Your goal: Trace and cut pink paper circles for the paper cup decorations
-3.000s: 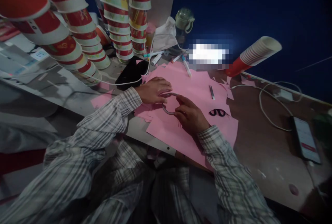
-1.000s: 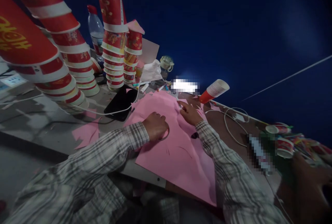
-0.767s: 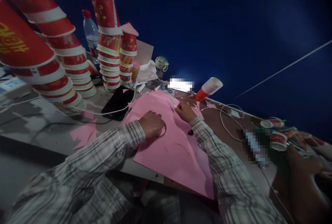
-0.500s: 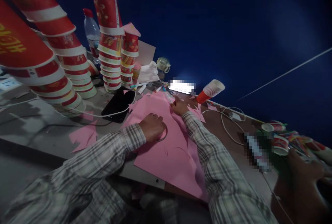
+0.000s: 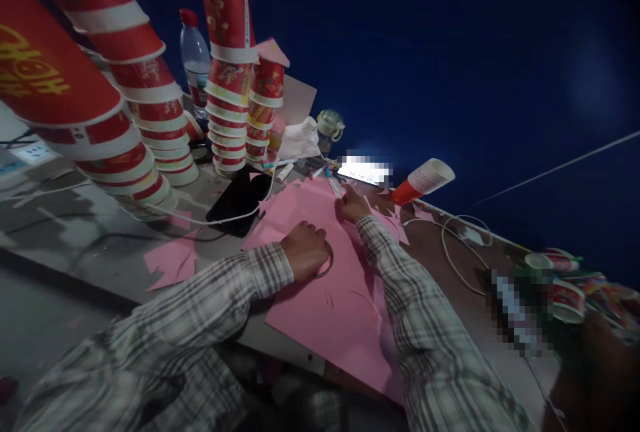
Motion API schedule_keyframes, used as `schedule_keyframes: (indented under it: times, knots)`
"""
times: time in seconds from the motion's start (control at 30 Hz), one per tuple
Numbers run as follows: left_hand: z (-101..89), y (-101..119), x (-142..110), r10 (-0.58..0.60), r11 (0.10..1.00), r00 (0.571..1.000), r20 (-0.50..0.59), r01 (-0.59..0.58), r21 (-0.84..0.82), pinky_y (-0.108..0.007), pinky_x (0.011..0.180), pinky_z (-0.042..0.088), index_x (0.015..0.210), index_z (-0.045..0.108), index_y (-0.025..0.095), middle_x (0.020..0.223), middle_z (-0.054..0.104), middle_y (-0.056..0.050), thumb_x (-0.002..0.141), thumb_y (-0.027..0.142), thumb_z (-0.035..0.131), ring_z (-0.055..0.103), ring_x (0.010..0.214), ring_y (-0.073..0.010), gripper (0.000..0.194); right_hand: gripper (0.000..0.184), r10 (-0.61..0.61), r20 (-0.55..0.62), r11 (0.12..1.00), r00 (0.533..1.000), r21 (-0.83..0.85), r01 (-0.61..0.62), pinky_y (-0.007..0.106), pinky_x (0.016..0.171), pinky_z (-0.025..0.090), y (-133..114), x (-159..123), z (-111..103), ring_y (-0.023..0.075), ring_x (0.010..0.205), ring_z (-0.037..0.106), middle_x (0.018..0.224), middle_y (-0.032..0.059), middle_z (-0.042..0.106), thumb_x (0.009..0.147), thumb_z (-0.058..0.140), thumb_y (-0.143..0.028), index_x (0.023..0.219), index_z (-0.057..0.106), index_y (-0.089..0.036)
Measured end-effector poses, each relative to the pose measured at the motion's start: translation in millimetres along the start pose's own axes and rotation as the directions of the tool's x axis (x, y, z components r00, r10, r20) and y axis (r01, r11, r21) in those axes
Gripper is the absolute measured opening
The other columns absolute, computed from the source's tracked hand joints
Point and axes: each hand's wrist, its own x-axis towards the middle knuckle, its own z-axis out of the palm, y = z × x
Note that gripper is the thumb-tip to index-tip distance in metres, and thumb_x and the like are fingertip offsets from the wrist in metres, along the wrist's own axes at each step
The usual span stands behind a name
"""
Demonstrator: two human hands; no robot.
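My left hand (image 5: 306,251) is closed round a thin grey ring (image 5: 327,267), low over a large sheet of pink paper (image 5: 320,325). The ring's far side is hidden by my fingers. Farther up the paper, my right hand (image 5: 353,204) has its fingers bent together at the near end of a white marker (image 5: 334,187) with a blue tip. Short dark curved lines mark the pink sheet in front of my left hand. My right sleeve covers the part of the paper where black scissor handles lay.
Tall towers of red paper cups (image 5: 233,79) stand at the left, some with pink cones on top. A black tablet-like slab (image 5: 239,202) lies beside the paper. Nested cups (image 5: 425,180) lean at the back right. A white cable (image 5: 450,252) loops on the right, near another person's arm (image 5: 607,365).
The ring, held between both hands at first, is now in my left hand alone. My right hand has gone forward to the marker. The view has shifted, bringing another person's arm into sight.
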Motion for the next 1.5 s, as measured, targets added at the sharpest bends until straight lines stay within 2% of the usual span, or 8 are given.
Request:
schedule_keyframes:
  times: [0.2,0.47,0.63,0.87,1.1,1.3,1.4,1.5]
  knots:
    - [1.0,1,1,-0.003,1.0,1.0,0.005,0.003,0.009,-0.043,0.076,0.045,0.101,0.07,0.008,0.106,0.066,-0.023,0.087,0.016,0.054,0.064,0.094,-0.031,0.022,0.057,0.027,-0.005,0.999,1.0,-0.026,-0.027,0.046,0.098,0.049,-1,7,2,0.0306,0.107,0.065,0.108,0.0132,0.072,0.088,0.048,-0.028,0.144,0.044,-0.015]
    - [-6.7,2,-2,-0.016,1.0,0.999,0.034,0.016,-0.001,-0.043,0.078,0.044,0.103,0.07,0.007,0.108,0.066,-0.023,0.088,0.014,0.052,0.064,0.096,-0.0317,0.024,0.05,0.016,-0.075,0.997,0.997,-0.076,-0.022,0.041,0.09,0.051,-6,12,2,0.027,0.099,0.065,0.111,0.0125,0.069,0.092,0.046,-0.034,0.139,0.049,-0.017]
    - [-6.3,2,-2,-0.013,1.0,0.999,0.038,0.014,-0.017,-0.042,0.077,0.042,0.102,0.07,0.007,0.108,0.066,-0.023,0.085,0.018,0.058,0.064,0.095,-0.0314,0.024,0.046,-0.134,-0.138,0.974,0.981,-0.198,0.105,0.043,0.096,0.046,-19,14,-3,0.028,0.109,0.06,0.127,0.0158,0.062,0.097,0.039,-0.031,0.14,0.049,-0.018]
    - [-5.1,2,-1,-0.012,1.0,0.997,0.071,0.012,0.008,-0.04,0.075,0.043,0.099,0.071,0.008,0.105,0.066,-0.022,0.085,0.017,0.058,0.064,0.094,-0.0303,0.021,0.041,-0.411,0.013,0.831,0.911,-0.405,0.381,0.045,0.095,0.041,-54,45,-2,0.0323,0.116,0.058,0.12,0.0208,0.067,0.095,0.04,-0.013,0.128,0.063,-0.014]
    - [2.5,1,0,-0.014,1.0,1.0,-0.005,0.014,0.011,-0.04,0.073,0.043,0.098,0.071,0.009,0.101,0.067,-0.021,0.091,0.014,0.049,0.065,0.092,-0.0292,0.023,0.037,-0.49,0.086,0.736,0.868,-0.492,0.464,0.048,0.095,0.037,-65,59,3,0.0324,0.112,0.059,0.112,0.0219,0.07,0.095,0.038,-0.01,0.112,0.07,-0.01]
    - [1.0,0,0,-0.013,1.0,1.0,0.01,0.013,0.012,-0.04,0.074,0.043,0.098,0.071,0.008,0.102,0.067,-0.022,0.091,0.014,0.05,0.065,0.093,-0.0292,0.023,0.036,-0.529,0.096,0.714,0.843,-0.486,0.504,0.045,0.092,0.038,-66,52,-8,0.0306,0.109,0.059,0.118,0.0211,0.066,0.096,0.036,-0.013,0.115,0.066,-0.012]
    - [-2.5,0,-1,-0.005,1.0,0.999,0.042,0.005,-0.004,-0.041,0.076,0.044,0.101,0.07,0.008,0.106,0.066,-0.023,0.086,0.018,0.059,0.064,0.094,-0.0308,0.021,0.033,-0.526,-0.039,0.795,0.85,-0.377,0.475,0.043,0.09,0.041,-60,30,-20,0.0294,0.104,0.059,0.123,0.0213,0.061,0.097,0.037,-0.021,0.116,0.062,-0.011]
    - [-6.6,1,-1,-0.007,1.0,0.998,0.067,0.008,-0.021,-0.042,0.078,0.044,0.103,0.07,0.008,0.108,0.065,-0.024,0.083,0.022,0.064,0.064,0.097,-0.0326,0.025,0.025,-0.38,-0.356,0.922,0.854,-0.067,0.382,0.041,0.087,0.047,-47,-12,-31,0.0262,0.1,0.06,0.122,0.0187,0.059,0.092,0.043,-0.025,0.11,0.058,-0.014]
